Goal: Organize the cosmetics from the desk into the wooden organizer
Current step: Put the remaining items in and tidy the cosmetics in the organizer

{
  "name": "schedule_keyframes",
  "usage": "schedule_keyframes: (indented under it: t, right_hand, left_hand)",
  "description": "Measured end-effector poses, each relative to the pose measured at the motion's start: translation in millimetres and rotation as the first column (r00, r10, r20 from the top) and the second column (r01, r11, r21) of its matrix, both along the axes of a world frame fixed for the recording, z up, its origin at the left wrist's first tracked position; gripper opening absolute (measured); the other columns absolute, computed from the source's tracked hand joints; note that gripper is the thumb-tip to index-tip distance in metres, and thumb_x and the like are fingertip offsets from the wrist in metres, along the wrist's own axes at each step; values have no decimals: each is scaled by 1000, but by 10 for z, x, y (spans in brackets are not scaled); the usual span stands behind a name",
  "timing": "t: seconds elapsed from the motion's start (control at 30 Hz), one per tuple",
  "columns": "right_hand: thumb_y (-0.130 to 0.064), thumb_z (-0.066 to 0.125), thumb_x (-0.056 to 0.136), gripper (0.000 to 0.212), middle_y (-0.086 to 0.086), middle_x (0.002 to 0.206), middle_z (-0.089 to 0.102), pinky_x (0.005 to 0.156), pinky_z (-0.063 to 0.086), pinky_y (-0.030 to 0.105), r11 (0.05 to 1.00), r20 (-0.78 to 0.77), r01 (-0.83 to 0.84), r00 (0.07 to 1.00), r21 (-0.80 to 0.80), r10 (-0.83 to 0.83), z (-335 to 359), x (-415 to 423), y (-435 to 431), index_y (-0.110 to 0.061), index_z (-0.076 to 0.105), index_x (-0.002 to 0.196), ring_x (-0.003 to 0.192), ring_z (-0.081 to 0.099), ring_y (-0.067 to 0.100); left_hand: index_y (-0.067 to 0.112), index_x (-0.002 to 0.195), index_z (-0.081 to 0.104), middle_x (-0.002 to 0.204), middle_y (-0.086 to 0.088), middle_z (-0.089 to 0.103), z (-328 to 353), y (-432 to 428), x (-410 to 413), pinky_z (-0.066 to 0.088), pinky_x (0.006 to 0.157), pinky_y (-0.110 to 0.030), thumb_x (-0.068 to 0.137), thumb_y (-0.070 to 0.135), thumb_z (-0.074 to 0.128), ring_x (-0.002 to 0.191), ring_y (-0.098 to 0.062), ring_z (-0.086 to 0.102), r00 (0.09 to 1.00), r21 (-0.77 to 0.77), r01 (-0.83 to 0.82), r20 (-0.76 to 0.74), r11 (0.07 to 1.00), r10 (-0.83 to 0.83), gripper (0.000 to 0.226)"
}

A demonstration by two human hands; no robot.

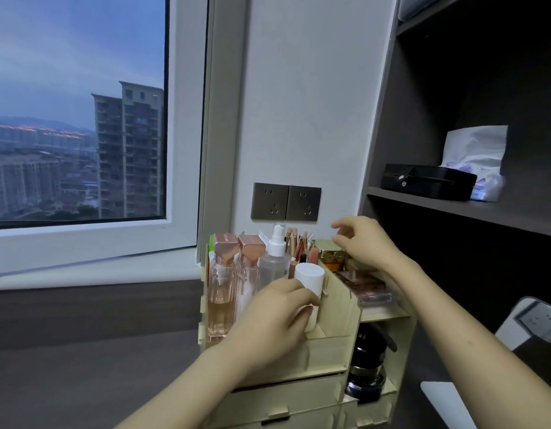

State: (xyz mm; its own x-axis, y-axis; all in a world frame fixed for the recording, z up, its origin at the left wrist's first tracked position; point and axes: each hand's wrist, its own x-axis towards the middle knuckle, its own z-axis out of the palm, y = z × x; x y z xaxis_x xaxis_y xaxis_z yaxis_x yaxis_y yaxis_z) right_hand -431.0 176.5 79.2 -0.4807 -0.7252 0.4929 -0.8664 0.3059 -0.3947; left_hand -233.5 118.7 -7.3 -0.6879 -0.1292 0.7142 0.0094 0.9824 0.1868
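My left hand (pixel 272 317) grips the upright white bottle (pixel 310 289), long axis vertical, in the wooden organizer (pixel 336 345) top compartment, while my right hand (pixel 365 243) hovers loose, empty, behind-right.

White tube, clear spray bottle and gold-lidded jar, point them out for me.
white tube (pixel 310 274), head view, on its cap
clear spray bottle (pixel 275 263), head view, on its shoulder
gold-lidded jar (pixel 328 246), head view, on its lid
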Motion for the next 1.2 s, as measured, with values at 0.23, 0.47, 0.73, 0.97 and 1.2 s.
schedule_keyframes:
  t: [0.23, 0.47, 0.73, 0.97, 1.2]
  right_hand:
    - [-24, 73, 78, 15, -13, 74, 56, 65, 42, 22, 946, 6, -219, 975, 239, 224, 62, 160, -147, -20, 72, 93, 71, 52, 5]
    - [-16, 73, 77, 14, -6, 79, 61, 66, 40, 21, 934, -165, -190, 955, 304, 248, 46, 86, -489, -12, 74, 90, 75, 52, 9]
    - [-21, 75, 77, 14, -16, 70, 49, 63, 39, 23, 929, -132, -228, 952, 291, 275, 35, -60, -561, -17, 75, 91, 76, 49, 9]
    - [-23, 74, 78, 15, -18, 65, 47, 58, 38, 22, 948, -18, -281, 958, 146, 286, 29, -129, -510, -22, 75, 93, 61, 44, 2]
    - [-23, 75, 78, 14, -12, 66, 52, 68, 45, 29, 950, 124, -303, 948, 77, 292, -33, -174, -558, -20, 74, 91, 64, 48, 7]
  left_hand:
    - [37, 81, 64, 76, 15, 66, 888, -149, 553, 42, 58, -9, 79, 24, 56, 69, -4, 58, 957, 147, -93, -260, 985, 129, 15]
    - [21, 92, 71, 85, 9, 69, 1458, -558, 109, 44, 67, -12, 86, 25, 62, 77, -2, 60, 936, -23, -320, 148, 947, 319, 11]
    - [12, 96, 72, 86, 2, 67, 1492, -943, -507, 46, 71, -19, 84, 18, 64, 80, -13, 61, 787, -51, -343, 530, 938, 316, 15]
    - [3, 107, 69, 113, -12, 69, 1370, -1348, -950, 49, 92, -35, 86, 19, 56, 89, -19, 59, 417, -283, -406, 789, 869, 452, 29]
    - [5, 109, 65, 96, -6, 64, 1260, -1327, -1106, 46, 75, -25, 89, 22, 55, 86, -17, 60, 342, -221, -416, 861, 882, 377, 28]
